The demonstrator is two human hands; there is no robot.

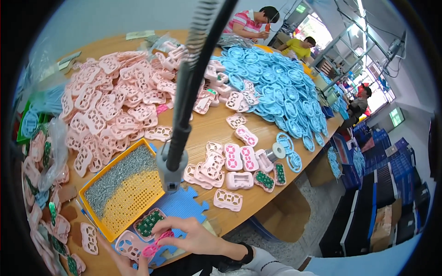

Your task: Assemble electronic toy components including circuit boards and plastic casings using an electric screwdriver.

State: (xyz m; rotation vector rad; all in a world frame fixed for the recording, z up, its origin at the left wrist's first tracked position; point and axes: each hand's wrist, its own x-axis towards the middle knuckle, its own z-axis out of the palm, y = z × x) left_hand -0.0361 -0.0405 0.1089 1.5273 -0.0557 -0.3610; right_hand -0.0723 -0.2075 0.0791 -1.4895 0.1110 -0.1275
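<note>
Close to the table's front edge, my left hand (123, 263) holds a light pink plastic shell (128, 244) with round cutouts. A bright pink button pad (156, 244) lies over the shell's right side, its far end pinched by the fingers of my right hand (195, 237). Just beyond my hands, another pink shell with a green circuit board (149, 222) in it rests by a blue foam mat (182, 206). An electric screwdriver (171, 168) hangs above the mat, touched by neither hand. Another pink shell (89, 238) lies flat left of my left hand.
A yellow tray (84, 195) of screws sits beyond my hands. Pink shells (119, 96) and blue plastic rings (281, 87) are heaped farther back. Several shells (228, 200) and a small spool (279, 150) lie at right. Other people (251, 23) sit beyond the table.
</note>
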